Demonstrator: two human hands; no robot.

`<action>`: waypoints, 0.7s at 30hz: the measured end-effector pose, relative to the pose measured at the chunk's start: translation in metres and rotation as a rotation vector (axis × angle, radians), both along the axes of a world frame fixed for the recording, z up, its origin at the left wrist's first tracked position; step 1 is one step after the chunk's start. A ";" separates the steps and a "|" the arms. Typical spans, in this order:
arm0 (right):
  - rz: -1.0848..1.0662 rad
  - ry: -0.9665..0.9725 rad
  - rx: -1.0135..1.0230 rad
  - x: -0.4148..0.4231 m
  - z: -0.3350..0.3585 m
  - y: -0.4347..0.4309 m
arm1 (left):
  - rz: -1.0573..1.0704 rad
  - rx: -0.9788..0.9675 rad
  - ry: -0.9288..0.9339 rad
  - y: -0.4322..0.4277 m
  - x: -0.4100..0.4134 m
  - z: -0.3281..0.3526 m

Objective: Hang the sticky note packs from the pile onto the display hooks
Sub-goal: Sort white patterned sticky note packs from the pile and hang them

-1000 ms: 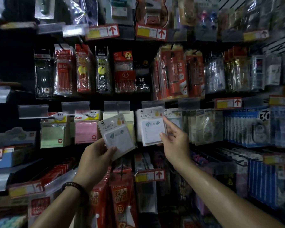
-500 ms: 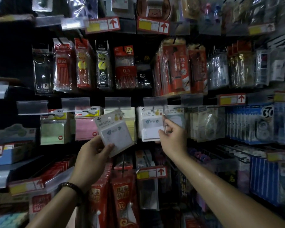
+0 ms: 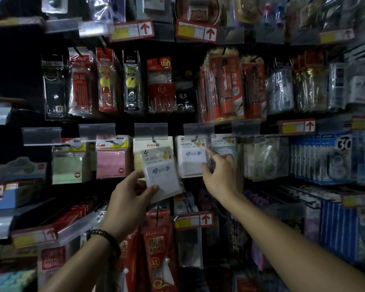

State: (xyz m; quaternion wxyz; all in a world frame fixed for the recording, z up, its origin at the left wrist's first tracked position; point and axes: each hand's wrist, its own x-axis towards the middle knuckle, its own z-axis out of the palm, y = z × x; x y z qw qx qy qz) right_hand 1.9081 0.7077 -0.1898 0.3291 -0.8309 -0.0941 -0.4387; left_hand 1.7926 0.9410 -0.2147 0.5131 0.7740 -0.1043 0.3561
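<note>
My left hand (image 3: 129,199) grips a white sticky note pack (image 3: 161,173) with a blue leaf print, tilted in front of the middle row of hooks. A second pack of the same kind (image 3: 191,159) hangs on a display hook (image 3: 196,137) under a clear label holder. My right hand (image 3: 221,175) pinches that hung pack's right edge, index finger up along the edge and thumb on its lower corner. Another pack (image 3: 223,147) hangs just right of it, partly hidden by my fingers.
Green (image 3: 67,167), pink (image 3: 111,163) and yellow (image 3: 150,144) note packs hang to the left on the same row. Pens and refills (image 3: 160,87) fill the row above, correction tapes (image 3: 333,159) the right, red packs (image 3: 156,256) below. Bare hook prongs (image 3: 282,199) stick out at lower right.
My right hand pushed its pack back onto the hook, where it now hangs upright. My left hand lifted its pack slightly up and right.
</note>
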 end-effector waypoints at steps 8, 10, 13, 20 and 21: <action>0.414 -0.246 0.028 -0.037 -0.028 -0.006 | -0.091 0.018 0.037 -0.030 0.013 0.007; 0.580 -0.154 0.150 -0.040 -0.028 -0.007 | -0.102 0.016 0.033 -0.038 0.017 0.009; 0.678 -0.078 0.306 -0.035 -0.025 -0.007 | -0.126 0.001 0.032 -0.046 0.022 0.012; 0.697 -0.142 0.437 -0.026 -0.017 -0.008 | -0.022 0.082 -0.096 -0.060 0.021 0.017; 0.689 -0.159 0.443 -0.025 -0.016 -0.008 | -0.027 0.091 -0.104 -0.061 0.022 0.017</action>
